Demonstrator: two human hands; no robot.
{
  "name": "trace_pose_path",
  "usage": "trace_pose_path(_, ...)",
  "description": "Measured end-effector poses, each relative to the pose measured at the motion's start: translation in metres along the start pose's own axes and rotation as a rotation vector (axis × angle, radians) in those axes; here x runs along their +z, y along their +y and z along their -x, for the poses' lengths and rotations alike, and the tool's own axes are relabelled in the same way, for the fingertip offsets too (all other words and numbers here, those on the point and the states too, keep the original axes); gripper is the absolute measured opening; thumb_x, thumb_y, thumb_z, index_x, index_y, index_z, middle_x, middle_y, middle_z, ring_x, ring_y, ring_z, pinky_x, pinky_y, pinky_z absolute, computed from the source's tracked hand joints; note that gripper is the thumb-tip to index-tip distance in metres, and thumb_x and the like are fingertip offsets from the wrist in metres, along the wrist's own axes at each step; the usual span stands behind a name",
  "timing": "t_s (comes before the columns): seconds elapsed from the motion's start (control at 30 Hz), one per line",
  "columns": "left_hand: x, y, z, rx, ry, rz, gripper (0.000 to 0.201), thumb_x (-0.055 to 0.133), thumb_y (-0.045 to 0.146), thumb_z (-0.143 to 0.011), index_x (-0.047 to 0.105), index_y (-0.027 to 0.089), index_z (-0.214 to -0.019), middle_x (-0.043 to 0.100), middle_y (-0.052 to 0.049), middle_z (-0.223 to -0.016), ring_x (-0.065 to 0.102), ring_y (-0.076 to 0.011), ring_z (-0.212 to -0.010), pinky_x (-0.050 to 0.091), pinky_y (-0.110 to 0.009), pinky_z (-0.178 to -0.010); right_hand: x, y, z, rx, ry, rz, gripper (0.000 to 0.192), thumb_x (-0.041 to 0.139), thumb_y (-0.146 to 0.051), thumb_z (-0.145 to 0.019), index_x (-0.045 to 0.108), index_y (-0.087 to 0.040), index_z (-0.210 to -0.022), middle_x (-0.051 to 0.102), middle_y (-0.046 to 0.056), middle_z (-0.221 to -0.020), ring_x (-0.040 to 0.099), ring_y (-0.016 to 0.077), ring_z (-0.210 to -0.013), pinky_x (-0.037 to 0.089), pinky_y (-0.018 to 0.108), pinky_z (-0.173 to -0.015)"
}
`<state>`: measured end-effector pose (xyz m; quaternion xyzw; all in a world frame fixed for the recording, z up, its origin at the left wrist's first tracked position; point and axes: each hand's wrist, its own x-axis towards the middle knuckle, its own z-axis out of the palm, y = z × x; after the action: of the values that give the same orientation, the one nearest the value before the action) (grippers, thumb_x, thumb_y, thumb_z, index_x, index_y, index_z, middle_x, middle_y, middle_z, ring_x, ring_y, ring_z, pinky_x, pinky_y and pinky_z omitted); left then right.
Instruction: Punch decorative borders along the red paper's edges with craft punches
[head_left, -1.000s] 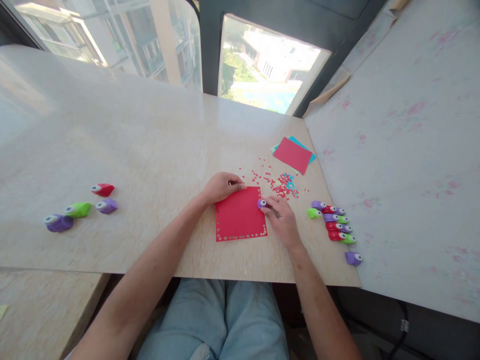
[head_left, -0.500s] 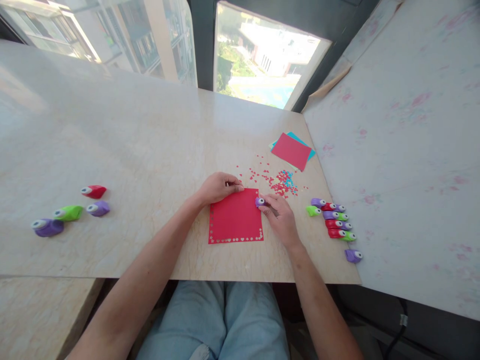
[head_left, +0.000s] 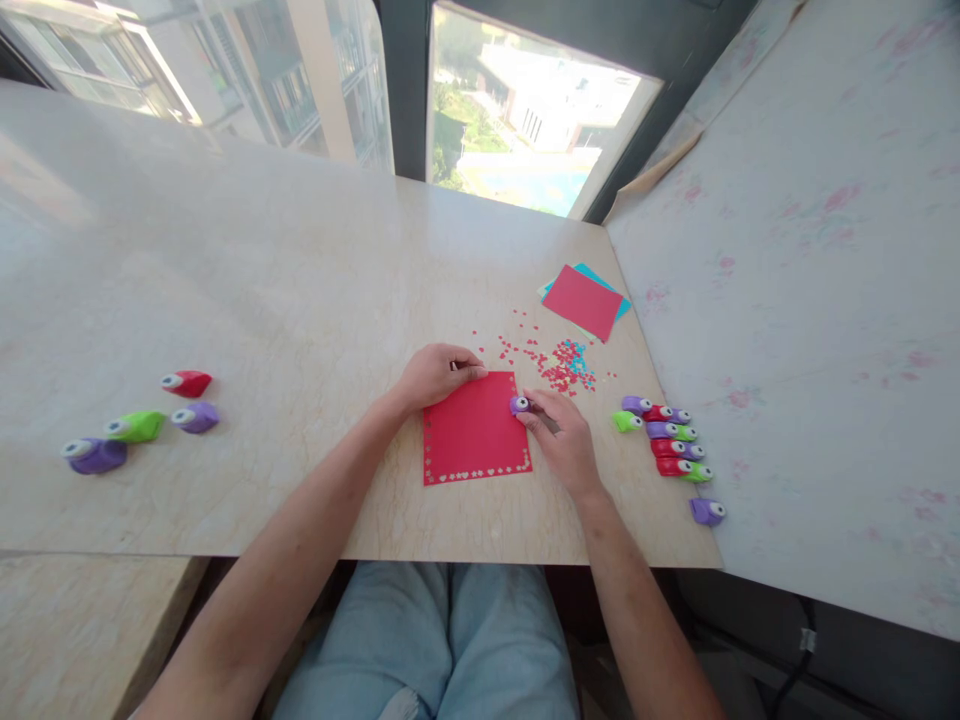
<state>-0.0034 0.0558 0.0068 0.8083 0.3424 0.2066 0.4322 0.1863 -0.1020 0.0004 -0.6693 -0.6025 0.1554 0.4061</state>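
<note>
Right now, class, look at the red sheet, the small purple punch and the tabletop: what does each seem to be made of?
Red sheet: thin matte paper or card; it lies flat and has small shapes punched along its edges.
Purple punch, under the right hand: probably moulded plastic, smooth and slightly glossy.
Tabletop: polished, beige-veined, reflective; marble or a marble-look surface.

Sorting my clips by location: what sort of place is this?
Likely a home craft table high up by a window: small paper punches, a red sheet with punched edges, and confetti.
</note>
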Motion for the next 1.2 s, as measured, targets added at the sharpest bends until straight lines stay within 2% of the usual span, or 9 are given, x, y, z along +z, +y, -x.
trace_pose_path(0.27, -0.0007, -0.0017, 0.0007, 0.005, -0.034, 0.05, 0.026, 0.059, 0.038, -0.085, 0.076, 0.017, -0.086, 0.074, -0.005, -0.084, 0.062, -0.0165, -0.075, 0.041, -0.024, -0.064, -0.0001, -0.0009, 0.0001, -0.013, 0.003, 0.018, 0.028, 0.06, -0.037, -0.091, 0.07, -0.027, -0.115, 0.07, 0.008, -0.111, 0.063, 0.0252, -0.104, 0.048, 0.045, -0.097)
trace_pose_path(0.67, 0.0005, -0.001, 0.0009, -0.03, 0.065, 0.092, 0.027, 0.06, 0.037, -0.085, 0.076, 0.015, -0.085, 0.073, -0.005, -0.079, 0.06, -0.0151, -0.069, 0.042, -0.023, -0.061, -0.0005, -0.0013, 0.0003, -0.011, -0.002, 0.011, 0.028, 0.06, -0.037, -0.091, 0.071, -0.027, -0.115, 0.07, 0.008, -0.111, 0.062, 0.0255, -0.106, 0.048, 0.045, -0.098)
trace_pose_path(1.0, 0.0002, 0.0025, -0.0009, -0.053, 0.085, 0.08, 0.026, 0.06, 0.036, -0.085, 0.077, 0.017, -0.084, 0.074, -0.004, -0.079, 0.06, -0.0147, -0.068, 0.043, -0.023, -0.061, -0.0013, -0.0042, -0.0001, -0.011, 0.0, 0.019, 0.026, 0.061, -0.034, -0.091, 0.07, -0.025, -0.114, 0.07, 0.008, -0.111, 0.063, 0.024, -0.106, 0.049, 0.043, -0.097)
trace_pose_path(1.2, -0.0046, 0.001, -0.0053, -0.064, 0.065, 0.146, 0.025, 0.06, 0.035, -0.085, 0.076, 0.016, -0.083, 0.074, -0.005, -0.079, 0.062, -0.0151, -0.069, 0.045, -0.023, -0.06, -0.0013, -0.0041, 0.0, -0.01, 0.0, 0.018, 0.026, 0.062, -0.033, -0.091, 0.069, -0.026, -0.115, 0.069, 0.008, -0.11, 0.062, 0.0238, -0.105, 0.05, 0.042, -0.096)
